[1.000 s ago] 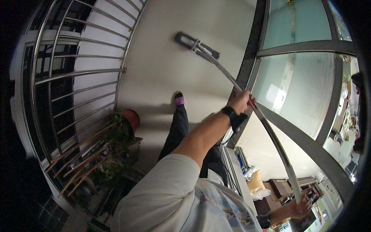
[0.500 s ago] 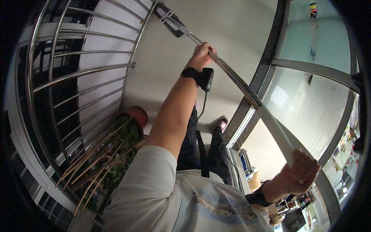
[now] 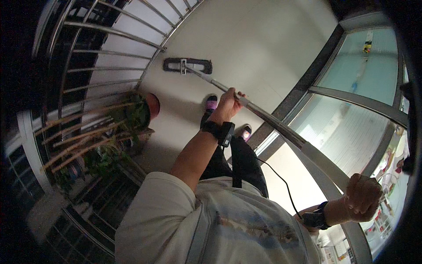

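Around 11 o'clock on floor (image 3: pixel 259 48), mop head (image 3: pixel 188 67) sits flat; mop pole (image 3: pixel 273 121) slants toward 4. Your left hand (image 3: pixel 227 106): fingers wrapped round mop pole. Your right hand (image 3: pixel 362 196): clenched at pale sleeve (image 3: pixel 324 163). Imo light, stiff, soft-headed, bare metal maybe slippery, so hold sleeve.

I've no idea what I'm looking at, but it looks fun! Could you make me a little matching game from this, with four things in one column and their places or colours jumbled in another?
Things:
1. Mop head
2. Left hand
3. Right hand
4. Flower pot

Places and colours:
A. Around the pole, on the stretch nearer the mop head
B. Red and round-sided
C. At the end of the pole farthest from the mop head
D. Dark border around a paler middle

Right pairs: 1-D, 2-A, 3-C, 4-B
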Tool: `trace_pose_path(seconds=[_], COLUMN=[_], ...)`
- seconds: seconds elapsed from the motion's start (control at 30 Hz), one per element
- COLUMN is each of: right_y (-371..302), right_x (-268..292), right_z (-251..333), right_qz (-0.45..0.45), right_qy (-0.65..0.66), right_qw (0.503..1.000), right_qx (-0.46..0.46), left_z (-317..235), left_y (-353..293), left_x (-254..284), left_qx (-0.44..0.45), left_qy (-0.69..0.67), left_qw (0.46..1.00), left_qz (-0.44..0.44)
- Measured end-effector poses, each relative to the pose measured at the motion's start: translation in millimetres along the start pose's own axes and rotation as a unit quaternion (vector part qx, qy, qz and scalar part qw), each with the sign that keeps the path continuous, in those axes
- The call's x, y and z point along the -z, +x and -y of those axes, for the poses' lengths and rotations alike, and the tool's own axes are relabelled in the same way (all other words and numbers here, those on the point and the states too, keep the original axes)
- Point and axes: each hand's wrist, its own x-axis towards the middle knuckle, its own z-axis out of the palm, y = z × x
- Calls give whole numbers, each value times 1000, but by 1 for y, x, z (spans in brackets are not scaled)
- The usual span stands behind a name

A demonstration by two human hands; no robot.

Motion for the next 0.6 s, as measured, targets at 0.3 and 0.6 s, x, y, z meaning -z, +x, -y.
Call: trace_pose_path(seconds=[0.3,0.6], right_y=[-59,-68], right_x=[47,26], right_z=[46,32], right_qz=[419,312], right_qy=[158,192], right_qw=[894,931], right_qx=[29,-9], left_z=[74,-14], left_y=[-82,-52], left_x=[66,62], left_qx=[67,-53], left_qy=[-109,-193], left_qw=[990,979], left_qz=[-51,-38])
